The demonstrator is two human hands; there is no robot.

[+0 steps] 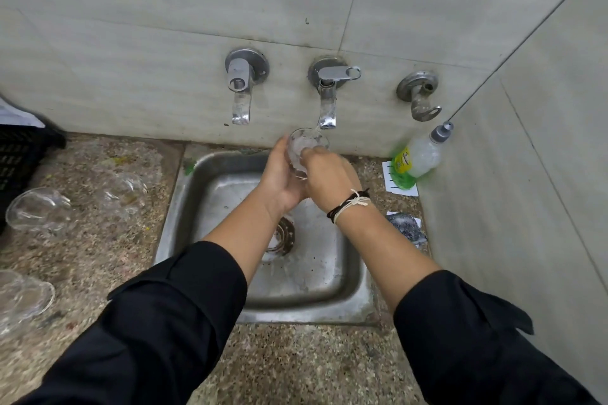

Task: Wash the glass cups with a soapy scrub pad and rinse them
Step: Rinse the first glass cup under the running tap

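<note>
we stand at a steel sink (210, 194) set in a speckled stone table (98, 240), grey tiled walls behind. our left hand (279, 174) grips a clear glass cup (304, 145) under the middle tap (327, 102); our right hand's (329, 177) fingers reach inside it.

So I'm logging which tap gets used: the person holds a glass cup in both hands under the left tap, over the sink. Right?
Not quite. In the head view the glass cup, held by the left hand and right hand over the sink, sits under the middle tap, not the left tap.
</note>
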